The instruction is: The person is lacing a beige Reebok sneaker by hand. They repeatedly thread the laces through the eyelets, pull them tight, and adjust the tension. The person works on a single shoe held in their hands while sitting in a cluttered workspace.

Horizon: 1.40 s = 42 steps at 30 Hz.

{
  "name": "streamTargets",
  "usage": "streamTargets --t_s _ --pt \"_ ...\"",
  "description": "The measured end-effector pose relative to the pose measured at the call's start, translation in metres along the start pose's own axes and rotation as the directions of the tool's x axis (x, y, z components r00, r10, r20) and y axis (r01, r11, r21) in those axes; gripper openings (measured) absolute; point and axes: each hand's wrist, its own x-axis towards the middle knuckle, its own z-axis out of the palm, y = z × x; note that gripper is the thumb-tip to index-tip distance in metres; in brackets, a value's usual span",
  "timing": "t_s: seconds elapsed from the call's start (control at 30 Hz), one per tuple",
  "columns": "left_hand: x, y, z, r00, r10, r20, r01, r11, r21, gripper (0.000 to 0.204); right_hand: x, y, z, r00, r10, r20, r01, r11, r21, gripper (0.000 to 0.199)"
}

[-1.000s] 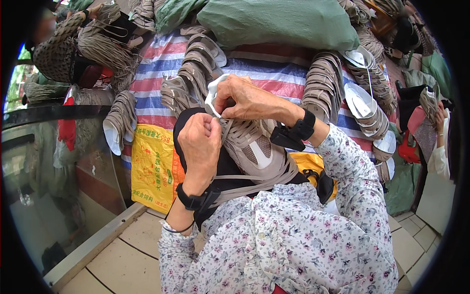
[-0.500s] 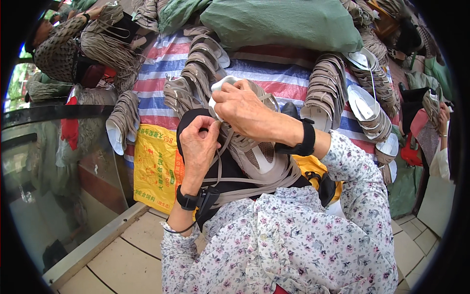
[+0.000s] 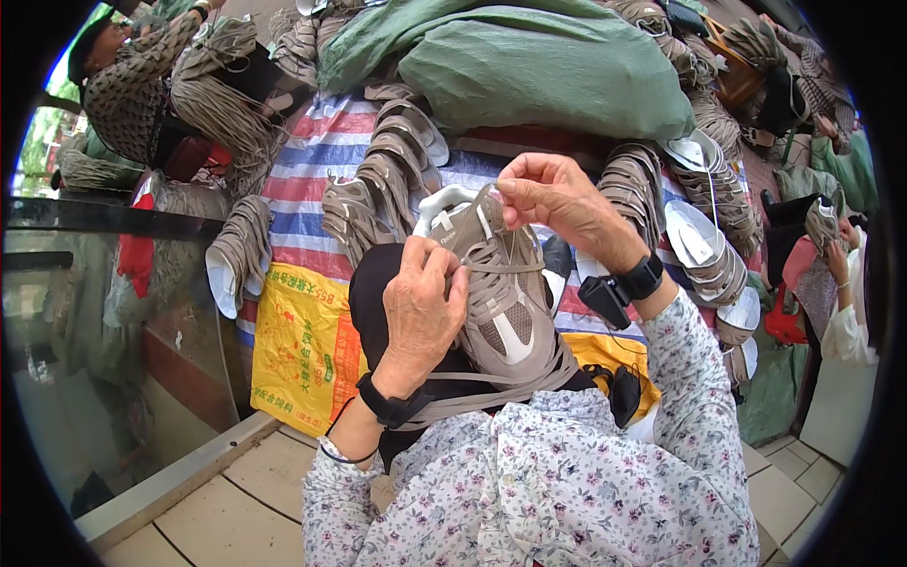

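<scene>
A taupe sneaker upper (image 3: 515, 326) with a pale stripe on its toe and a white lined collar lies over my dark-clad lap, toe toward me. My left hand (image 3: 423, 307) is closed on its left side, fingers curled near the eyelets. Above the collar's right side, my right hand (image 3: 562, 203) pinches a taupe shoelace (image 3: 487, 197) between thumb and forefinger. Flat lacing crosses the tongue below it. A bundle of long loose laces (image 3: 463, 395) drapes across my lap under the toe.
Stacked taupe uppers (image 3: 392, 161) stand on a striped plastic sheet (image 3: 316, 156). Behind them lies a big green sack (image 3: 548, 71). A yellow bag (image 3: 298, 350) sits left of my knee, beside a glass panel (image 3: 123, 359). Co-workers (image 3: 142, 90) sit at far left and right.
My right hand has moved right and off the collar, drawing a shoelace with it. My left hand has shifted right, from beside the collar onto the upper's side.
</scene>
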Motion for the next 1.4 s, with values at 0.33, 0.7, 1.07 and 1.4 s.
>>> streamTargets --t_s 0.33,0.7,1.07,1.4 --pt "0.009 -0.014 -0.021 0.807 -0.387 0.445 0.589 0.574 -0.569 0.008 0.007 0.023 0.016 0.986 -0.026 0.165 -0.065 0.851 0.522 0.02" --pt "0.016 -0.037 -0.061 0.728 -0.244 0.64 0.624 0.621 -0.474 0.023 0.042 -0.012 -0.078 0.957 -0.272 -0.104 0.291 0.902 0.318 0.015" --pt "0.024 -0.056 -0.033 0.912 -0.155 0.379 0.361 0.741 -0.566 0.01 0.072 -0.109 -0.213 0.817 -0.529 -0.23 0.481 0.845 -0.232 0.016" --pt "0.035 -0.027 0.006 0.992 0.087 0.091 -0.067 0.978 -0.198 0.012 -0.007 0.002 -0.024 0.992 -0.124 -0.006 0.111 0.907 -0.406 0.018"
